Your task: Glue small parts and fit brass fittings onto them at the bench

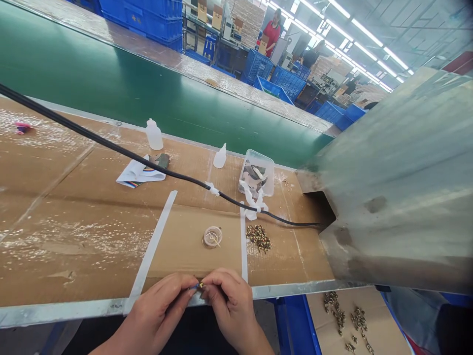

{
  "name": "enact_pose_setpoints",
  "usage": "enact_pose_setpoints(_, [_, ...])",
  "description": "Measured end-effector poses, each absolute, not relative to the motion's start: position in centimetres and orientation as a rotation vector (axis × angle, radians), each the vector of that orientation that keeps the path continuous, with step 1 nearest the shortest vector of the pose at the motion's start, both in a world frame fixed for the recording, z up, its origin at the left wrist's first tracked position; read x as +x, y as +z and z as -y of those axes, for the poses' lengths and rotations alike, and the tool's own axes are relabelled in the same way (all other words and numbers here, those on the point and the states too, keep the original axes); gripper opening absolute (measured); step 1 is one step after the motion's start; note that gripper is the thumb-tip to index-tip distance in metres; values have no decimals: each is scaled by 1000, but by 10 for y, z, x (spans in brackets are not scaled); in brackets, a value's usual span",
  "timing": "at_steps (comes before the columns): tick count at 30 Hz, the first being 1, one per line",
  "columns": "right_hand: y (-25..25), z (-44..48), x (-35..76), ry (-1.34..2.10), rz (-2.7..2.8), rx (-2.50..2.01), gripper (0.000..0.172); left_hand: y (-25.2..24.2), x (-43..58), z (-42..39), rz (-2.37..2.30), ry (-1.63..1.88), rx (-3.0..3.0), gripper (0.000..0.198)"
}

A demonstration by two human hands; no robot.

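Where left hand (157,308) meets right hand (231,305), a part (200,285) (blue-tipped) sits pinched.

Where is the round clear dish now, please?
In the head view, the small round clear dish sits on cardboard between white tape strips, beyond the left hand and right hand, left of a heap of small metal parts.

Two hands, the left hand (157,308) and the right hand (232,303), are pinching one small part (200,286). Ahead of them, two plastic squeeze bottles (154,134) are standing, one clear plastic tub (256,172) is sitting, one black cable (166,172) is running across.
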State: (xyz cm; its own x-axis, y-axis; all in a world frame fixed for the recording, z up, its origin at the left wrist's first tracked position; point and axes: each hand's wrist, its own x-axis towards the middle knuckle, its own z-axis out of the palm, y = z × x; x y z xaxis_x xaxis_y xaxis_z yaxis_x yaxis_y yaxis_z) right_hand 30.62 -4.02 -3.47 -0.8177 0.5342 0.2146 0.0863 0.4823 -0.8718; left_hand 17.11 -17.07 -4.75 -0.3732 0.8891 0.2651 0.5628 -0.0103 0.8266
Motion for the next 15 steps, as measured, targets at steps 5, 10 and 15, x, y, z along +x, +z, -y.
enact_pose_setpoints(5, [-34,40,308,1296,2249,-451,14,-54,173,174,-1937,1322,1581,19])
enact_pose_setpoints(10, [-32,39,309,1266,2254,-390,14,-58,175,176,-1906,1333,1638,22])
enact_pose_setpoints(15, [-36,40,311,1210,2235,-342,15,-58,175,177,-1867,1364,1695,25])
